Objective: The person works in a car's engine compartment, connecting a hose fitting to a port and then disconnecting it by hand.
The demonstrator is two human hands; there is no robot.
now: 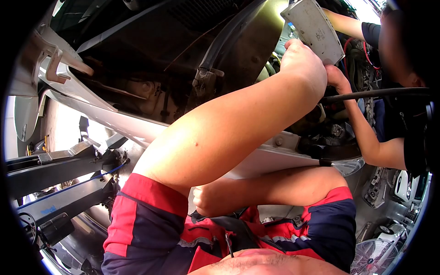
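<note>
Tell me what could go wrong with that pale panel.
The pale panel is tilted over the engine bay; it might slip and drop in. The left hand is close to its edge, near a co-worker's hand, so either could get pinched if it shifts.

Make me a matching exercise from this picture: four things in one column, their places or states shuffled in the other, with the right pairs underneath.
Things
1. The person's bare left hand
2. The person's bare right hand
3. The off-white, flat, rectangular, marked panel
4. The grey, round, wire-caged fan

Places and states
A. Low in the view, at the right
B. Curled, close to the red-and-navy cloth work top
C. Reaching the top edge of the view
D. At the end of an outstretched arm

Right pairs: 1-D, 2-B, 3-C, 4-A
</note>
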